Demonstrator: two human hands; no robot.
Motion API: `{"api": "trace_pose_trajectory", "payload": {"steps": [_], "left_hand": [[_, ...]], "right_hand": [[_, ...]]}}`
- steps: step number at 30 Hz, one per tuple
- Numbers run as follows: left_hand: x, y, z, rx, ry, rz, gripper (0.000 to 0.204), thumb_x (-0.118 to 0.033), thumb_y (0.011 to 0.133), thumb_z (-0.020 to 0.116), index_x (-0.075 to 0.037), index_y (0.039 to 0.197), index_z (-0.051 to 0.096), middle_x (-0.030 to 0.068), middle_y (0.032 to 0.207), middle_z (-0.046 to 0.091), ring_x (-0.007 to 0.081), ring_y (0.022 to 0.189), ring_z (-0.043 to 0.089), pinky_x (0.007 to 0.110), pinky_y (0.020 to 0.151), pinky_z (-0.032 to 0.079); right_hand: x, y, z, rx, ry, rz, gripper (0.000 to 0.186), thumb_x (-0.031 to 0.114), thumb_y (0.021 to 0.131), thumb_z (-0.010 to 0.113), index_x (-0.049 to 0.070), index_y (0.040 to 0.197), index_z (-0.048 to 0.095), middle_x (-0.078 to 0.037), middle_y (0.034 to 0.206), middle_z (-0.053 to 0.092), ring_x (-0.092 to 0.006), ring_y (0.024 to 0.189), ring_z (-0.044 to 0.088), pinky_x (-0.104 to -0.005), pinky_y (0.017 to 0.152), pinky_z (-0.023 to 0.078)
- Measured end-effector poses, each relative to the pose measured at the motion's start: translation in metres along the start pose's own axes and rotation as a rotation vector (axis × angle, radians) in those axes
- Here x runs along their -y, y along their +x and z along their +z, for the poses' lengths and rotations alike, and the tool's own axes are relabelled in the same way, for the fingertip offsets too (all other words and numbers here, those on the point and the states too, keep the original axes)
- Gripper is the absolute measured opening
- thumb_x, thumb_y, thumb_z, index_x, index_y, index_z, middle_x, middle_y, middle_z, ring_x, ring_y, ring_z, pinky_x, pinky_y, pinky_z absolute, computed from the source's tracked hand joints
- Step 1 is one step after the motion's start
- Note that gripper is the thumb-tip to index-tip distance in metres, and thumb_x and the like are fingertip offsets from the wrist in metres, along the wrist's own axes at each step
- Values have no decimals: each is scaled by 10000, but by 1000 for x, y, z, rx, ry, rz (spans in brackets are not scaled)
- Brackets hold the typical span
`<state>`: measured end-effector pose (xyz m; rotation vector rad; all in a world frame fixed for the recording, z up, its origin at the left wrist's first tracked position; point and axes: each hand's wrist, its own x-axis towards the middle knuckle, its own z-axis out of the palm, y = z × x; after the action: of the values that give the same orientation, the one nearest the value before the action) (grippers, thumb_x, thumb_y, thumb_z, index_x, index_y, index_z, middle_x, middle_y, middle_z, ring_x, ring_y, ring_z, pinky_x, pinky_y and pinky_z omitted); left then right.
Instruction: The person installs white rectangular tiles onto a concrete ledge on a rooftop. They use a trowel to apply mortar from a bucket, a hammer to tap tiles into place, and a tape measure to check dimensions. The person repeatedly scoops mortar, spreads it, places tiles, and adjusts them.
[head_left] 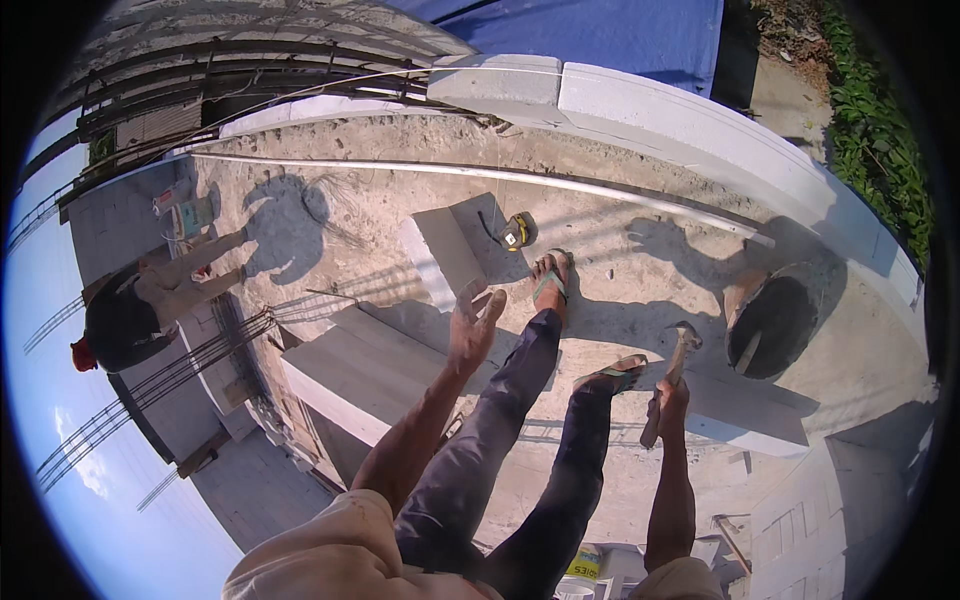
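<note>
My left hand (468,330) is raised with its fingers apart and nothing in it, near the end of a pale rectangular block (432,250). In my right hand (672,405) is a hammer (681,350) with a wooden handle, its head upward. A longer pale block (340,385) lies below and left of my left hand, and another (745,425) is to the right of my right hand. A black and yellow tape measure (515,233) sits on the concrete floor (610,290) beside the upper block, just above my sandalled foot.
Another person (135,315) works at the left among rebar (215,365), beside buckets (188,218). A white pipe (470,172) crosses the floor below a low block wall (660,110). A dark round tub (775,325) stands at the right. A blue tarp (610,35) lies beyond the wall.
</note>
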<state>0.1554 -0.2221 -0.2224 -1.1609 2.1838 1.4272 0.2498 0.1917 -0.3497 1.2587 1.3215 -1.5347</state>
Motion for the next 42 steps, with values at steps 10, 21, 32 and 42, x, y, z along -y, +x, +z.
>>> {"api": "trace_pose_trajectory", "payload": {"steps": [10, 21, 32, 42], "left_hand": [[-184, 231, 19, -80, -598, -9, 1113, -472, 823, 875, 21, 1581, 225, 233, 1562, 416, 374, 1440, 442, 654, 1055, 483], [-191, 265, 46, -22, -787, 233, 518, -81, 838, 861, -49, 1271, 579, 106, 1100, 711, 221, 936, 729, 382, 766, 622], [-181, 267, 50, -84, -814, 286, 456, -85, 843, 872, -29, 1213, 611, 99, 1049, 712, 204, 884, 730, 355, 704, 613], [-184, 267, 49, -120, -638, 455, 365, -165, 832, 889, -30, 1088, 667, 68, 909, 725, 136, 667, 663, 254, 484, 471]], "right_hand": [[163, -169, 101, -4, -700, -417, 225, 209, 972, 700, 21, 1041, 597, -89, 821, 611, -161, 686, 585, -356, 617, 474], [354, -112, 227, -13, -1053, -1141, 492, 180, 1015, 677, 14, 1451, 518, -220, 1242, 662, -363, 1133, 661, -448, 966, 514], [420, -73, 251, 117, -1484, -1509, 676, 51, 959, 696, 170, 1584, 469, -187, 999, 677, -375, 833, 687, -436, 715, 566], [433, -62, 241, 175, -1405, -1620, 645, 88, 973, 684, 225, 1571, 484, -191, 1014, 657, -391, 798, 680, -465, 687, 574]]}}
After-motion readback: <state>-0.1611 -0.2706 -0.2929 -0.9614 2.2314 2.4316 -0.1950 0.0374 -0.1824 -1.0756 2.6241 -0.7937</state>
